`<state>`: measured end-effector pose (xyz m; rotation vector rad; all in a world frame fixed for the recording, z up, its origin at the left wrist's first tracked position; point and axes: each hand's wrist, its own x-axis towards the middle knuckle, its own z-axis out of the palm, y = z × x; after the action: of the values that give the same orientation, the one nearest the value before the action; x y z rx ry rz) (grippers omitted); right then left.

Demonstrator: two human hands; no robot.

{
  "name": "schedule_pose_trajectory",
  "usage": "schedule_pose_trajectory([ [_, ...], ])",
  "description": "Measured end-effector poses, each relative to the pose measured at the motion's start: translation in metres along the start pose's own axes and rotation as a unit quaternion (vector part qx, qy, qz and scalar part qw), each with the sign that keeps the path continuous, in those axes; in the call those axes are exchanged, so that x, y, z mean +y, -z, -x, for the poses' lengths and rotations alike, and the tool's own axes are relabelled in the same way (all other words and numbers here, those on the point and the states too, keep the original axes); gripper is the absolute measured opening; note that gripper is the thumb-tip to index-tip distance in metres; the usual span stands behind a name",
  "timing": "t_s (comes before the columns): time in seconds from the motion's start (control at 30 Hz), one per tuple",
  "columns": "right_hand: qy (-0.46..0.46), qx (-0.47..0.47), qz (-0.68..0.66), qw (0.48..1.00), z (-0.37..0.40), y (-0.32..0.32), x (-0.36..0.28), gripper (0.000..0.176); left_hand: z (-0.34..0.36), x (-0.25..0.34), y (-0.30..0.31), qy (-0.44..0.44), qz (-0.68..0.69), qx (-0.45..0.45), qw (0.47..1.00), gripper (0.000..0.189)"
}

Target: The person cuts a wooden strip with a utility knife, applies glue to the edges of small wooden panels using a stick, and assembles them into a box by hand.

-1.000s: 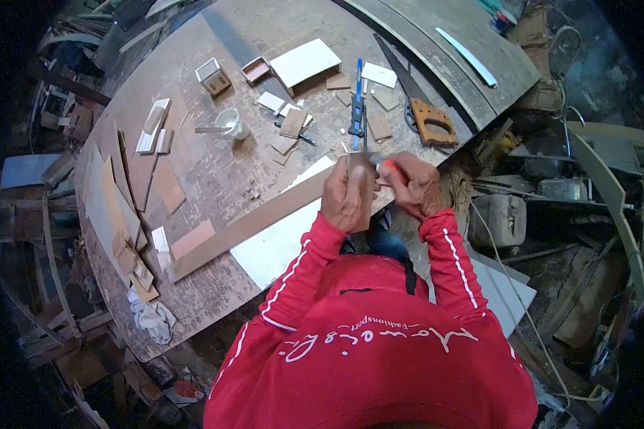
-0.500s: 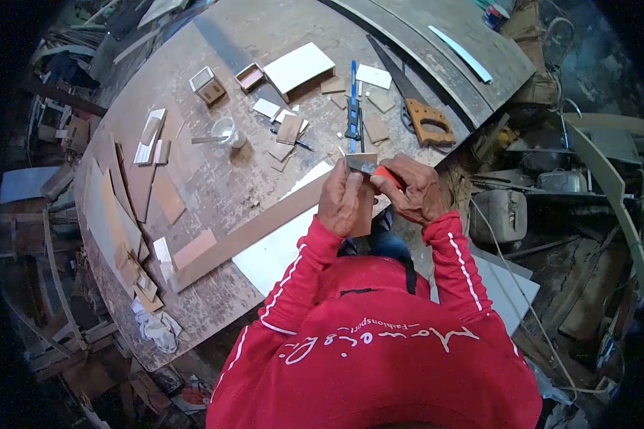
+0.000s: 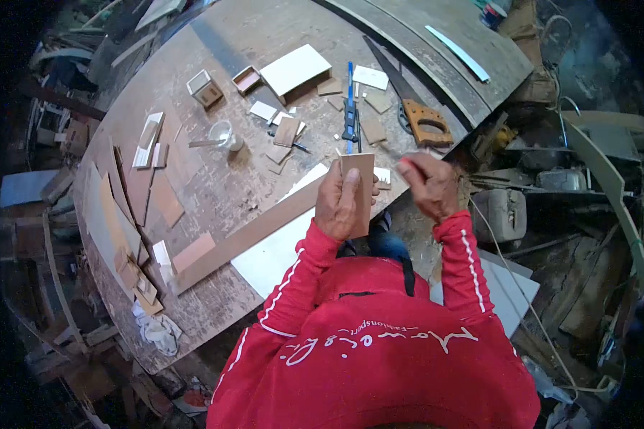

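My left hand (image 3: 341, 204) is closed around a flat, reddish-brown piece of wood (image 3: 360, 187), held upright over the table's front edge with the thumb on its near face. My right hand (image 3: 433, 184) is a fist to the right of the wood, apart from it. From that fist shows a bit of a red-handled bladed tool (image 3: 403, 166); motion blurs its blade, so its exact kind is hard to tell. A long wooden strip (image 3: 250, 236) lies on the table left of the left hand, across a white panel (image 3: 265, 261).
A handsaw (image 3: 427, 123), a blue bar-shaped tool (image 3: 350, 118) and small wood pieces (image 3: 288, 131) lie beyond my hands. Farther left are a plastic cup (image 3: 225, 136), a small wooden box (image 3: 205, 90) and a white-topped piece (image 3: 297, 68). A rag (image 3: 157, 330) hangs at the near-left edge.
My right hand has drawn the red-handled tool away from the top of the wood, to the right. The left hand keeps hold of the wood, whose broad face is now uncovered.
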<state>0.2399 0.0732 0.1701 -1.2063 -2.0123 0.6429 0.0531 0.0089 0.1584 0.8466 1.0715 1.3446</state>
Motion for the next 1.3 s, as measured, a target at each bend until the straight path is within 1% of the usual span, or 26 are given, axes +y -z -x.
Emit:
schedule_pose_trajectory([
  [0.07, 0.024, -0.019, -0.015, 0.999, 0.0, -0.007, -0.021, 0.029, 0.001, 0.001, -0.004, 0.01, 0.006, -0.011, 1.0, 0.025],
  [0.1, 0.037, -0.03, -0.022, 0.999, 0.0, -0.01, -0.026, 0.029, 0.0, -0.001, -0.004, -0.001, 0.002, -0.012, 1.0, 0.025],
  [0.27, 0.057, -0.046, 0.006, 0.997, -0.001, -0.017, -0.02, 0.029, -0.001, -0.007, -0.005, -0.04, -0.027, -0.015, 0.999, 0.024],
  [0.37, 0.056, -0.044, -0.02, 0.997, -0.002, -0.019, -0.02, 0.03, -0.004, -0.02, -0.003, -0.095, -0.093, 0.031, 0.991, 0.022],
  [0.4, 0.053, -0.043, -0.032, 0.997, -0.003, -0.018, -0.02, 0.03, -0.003, -0.016, -0.002, -0.075, -0.134, 0.033, 0.988, 0.022],
  [0.47, 0.002, -0.002, 0.012, 1.0, -0.002, -0.019, -0.002, 0.031, 0.002, -0.003, 0.0, -0.032, -0.218, 0.036, 0.975, 0.024],
  [0.5, -0.023, 0.019, 0.034, 0.999, -0.002, -0.019, 0.013, 0.031, 0.006, 0.004, -0.003, -0.058, -0.206, 0.036, 0.976, 0.024],
  [0.53, -0.084, -0.007, 0.057, 0.995, -0.003, -0.012, 0.025, 0.029, 0.01, 0.011, -0.005, -0.085, -0.193, 0.035, 0.977, 0.024],
  [0.57, -0.092, 0.002, 0.052, 0.994, 0.0, -0.011, 0.03, 0.029, 0.011, 0.014, -0.007, -0.112, -0.178, 0.038, 0.977, 0.024],
  [0.63, -0.106, 0.014, 0.04, 0.993, 0.0, 0.0, 0.014, 0.028, 0.005, 0.011, -0.008, -0.072, -0.111, 0.033, 0.991, 0.024],
  [0.67, -0.103, 0.001, -0.015, 0.995, 0.0, 0.002, -0.003, 0.027, 0.003, 0.009, -0.007, -0.047, -0.081, 0.026, 0.995, 0.025],
  [0.7, -0.067, -0.01, -0.026, 0.997, -0.001, 0.002, -0.014, 0.027, -0.002, 0.006, -0.007, -0.025, -0.05, 0.015, 0.998, 0.025],
  [0.77, 0.003, -0.035, -0.043, 0.998, -0.002, 0.0, -0.03, 0.028, -0.006, -0.004, -0.007, -0.065, -0.053, -0.001, 0.997, 0.024],
  [0.8, 0.028, -0.026, -0.04, 0.998, -0.002, -0.004, -0.031, 0.029, -0.007, -0.006, -0.007, -0.086, -0.054, -0.006, 0.995, 0.024],
  [0.9, 0.03, -0.047, -0.017, 0.998, -0.003, -0.009, -0.032, 0.029, -0.007, -0.004, -0.012, -0.083, -0.035, 0.016, 0.996, 0.023],
  [1.0, 0.049, -0.038, -0.007, 0.998, -0.004, -0.013, -0.028, 0.031, -0.005, 0.0, -0.012, -0.068, -0.065, 0.022, 0.995, 0.023],
  [1.1, 0.053, -0.038, -0.03, 0.997, -0.005, -0.015, -0.024, 0.03, -0.002, 0.0, -0.009, -0.046, -0.068, 0.0, 0.997, 0.024],
  [1.2, -0.017, 0.008, 0.034, 0.999, -0.001, -0.016, -0.006, 0.032, -0.002, -0.005, -0.002, -0.055, -0.17, 0.019, 0.984, 0.026],
  [1.23, -0.17, 0.03, 0.043, 0.984, 0.001, -0.014, 0.046, 0.034, 0.0, 0.003, -0.003, -0.052, -0.132, 0.021, 0.99, 0.027],
  [1.27, -0.195, 0.025, 0.05, 0.979, 0.003, -0.005, 0.062, 0.04, 0.006, 0.014, -0.007, -0.05, -0.09, 0.029, 0.994, 0.028],
  [1.3, -0.196, 0.024, 0.002, 0.98, -0.002, -0.005, 0.074, 0.041, 0.006, 0.021, -0.009, -0.052, -0.047, 0.041, 0.997, 0.03],
])
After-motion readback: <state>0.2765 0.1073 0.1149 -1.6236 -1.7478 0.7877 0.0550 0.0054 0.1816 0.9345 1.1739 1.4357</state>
